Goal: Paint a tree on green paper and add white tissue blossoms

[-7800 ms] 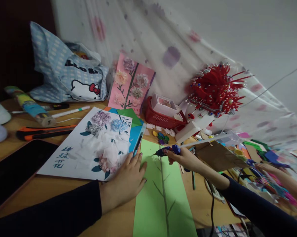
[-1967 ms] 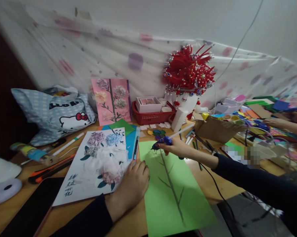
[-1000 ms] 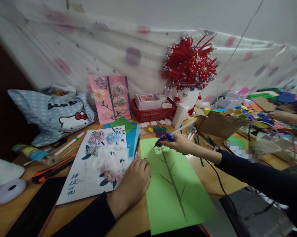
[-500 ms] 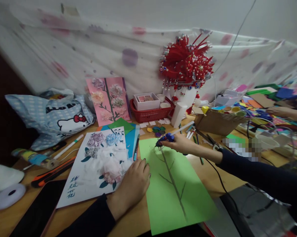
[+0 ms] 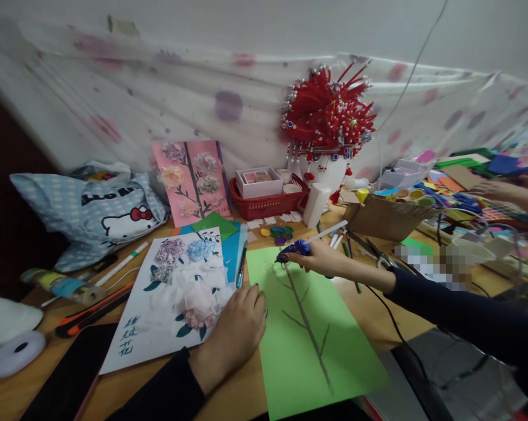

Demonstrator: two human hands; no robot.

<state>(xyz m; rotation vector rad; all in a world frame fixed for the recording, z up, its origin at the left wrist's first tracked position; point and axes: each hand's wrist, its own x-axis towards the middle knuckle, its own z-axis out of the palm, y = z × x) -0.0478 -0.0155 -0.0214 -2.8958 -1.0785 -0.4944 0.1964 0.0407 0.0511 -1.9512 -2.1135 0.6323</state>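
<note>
My right hand is wrapped round a small blue glue gun, and a white glue stick juts from its back. The nozzle points down at the top of a dark drawn stem on a light green sheet. Fine clear strands lie near the nozzle. My left hand rests flat, fingers stretched out, at the green sheet's left edge. Beside it lies a white sheet with fluffy paper-like flowers and handwriting.
Behind stand a pink flower picture, a red basket and a red beaded headdress. A pen, a utility knife and a phone lie around. Another person's hand is among craft materials at right.
The view has shifted slightly. My right hand and the glue gun stay near the stem's top, with the nozzle barely moved. My left hand stays in place.
</note>
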